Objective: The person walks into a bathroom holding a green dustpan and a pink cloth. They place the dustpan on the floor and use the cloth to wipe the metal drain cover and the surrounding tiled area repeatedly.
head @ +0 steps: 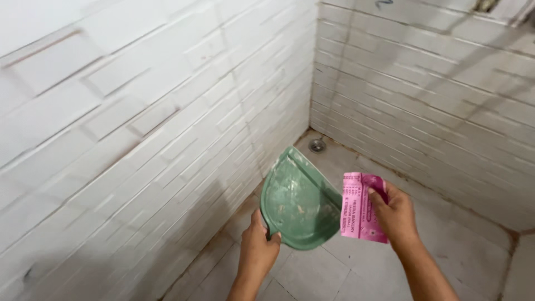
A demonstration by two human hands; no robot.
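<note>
My left hand (258,248) grips the near edge of a green plastic dustpan-like tray (298,200), held tilted up in front of me, its inner face dusty with pale marks. My right hand (394,214) holds a small pink printed packet (356,207) upright, right beside the tray's right rim and overlapping it slightly. Both hands are raised above a tiled floor in the corner of a room.
White brick-pattern tiled walls (139,139) close in on the left and at the back right, meeting in a corner. A round metal floor drain (317,145) sits in that corner. The floor (462,256) has pale square tiles with brownish stains along the wall base.
</note>
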